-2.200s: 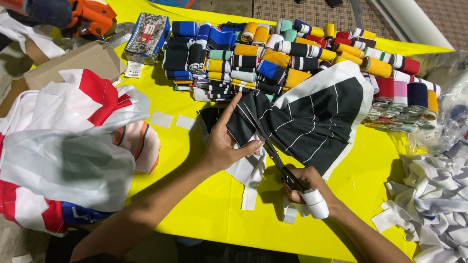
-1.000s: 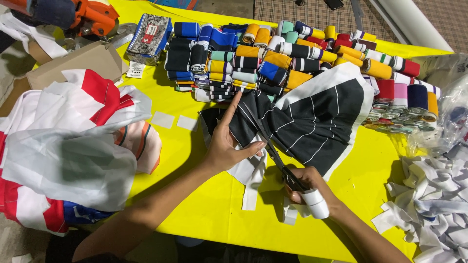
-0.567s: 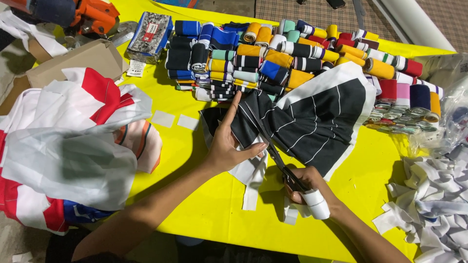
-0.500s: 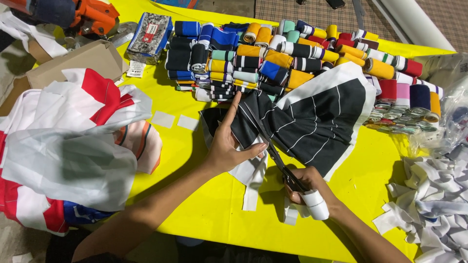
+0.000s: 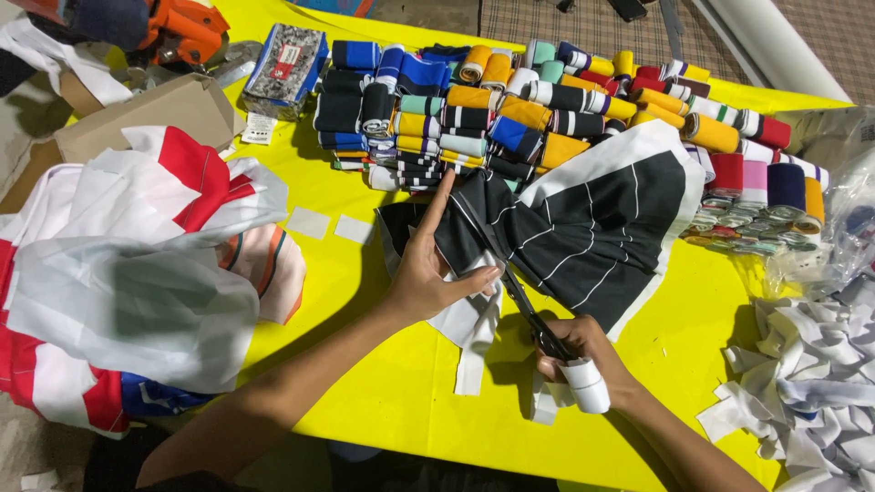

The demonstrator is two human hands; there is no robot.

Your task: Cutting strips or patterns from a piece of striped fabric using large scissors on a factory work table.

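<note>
Left fingers: the left hand [image 5: 427, 273] lies flat and spread on the black striped fabric [image 5: 583, 228] — index finger stretched out straight toward the far rolls, thumb angled out to the right, nothing clasped.
Right fingers: the right hand [image 5: 583, 351] is curled tight around the handles of the scissors [image 5: 510, 278]; a thick wrap of white tape sits on one finger at the near side of the grip.
Scissors: dark blades run from the right fingers up and leftward, crossing the cloth just beside the left thumb; how far the blades are parted I cannot tell.
Fabric: black with thin white lines and a white border, lying under the left palm and fanning out beyond the right fingers.
White strips [image 5: 474, 351]: hanging off the cloth's near edge, between the two hands.
Table [image 5: 401, 401]: bright yellow, bare just below both wrists.
Rolls of ribbed trim [image 5: 510, 100]: many colours, stacked just past the left index fingertip.
Heap of white scraps [image 5: 811, 374]: well to the right of the right fingers.
Red and white cloth pile [image 5: 118, 255]: well to the left of the left fingers — partly under clear plastic.
</note>
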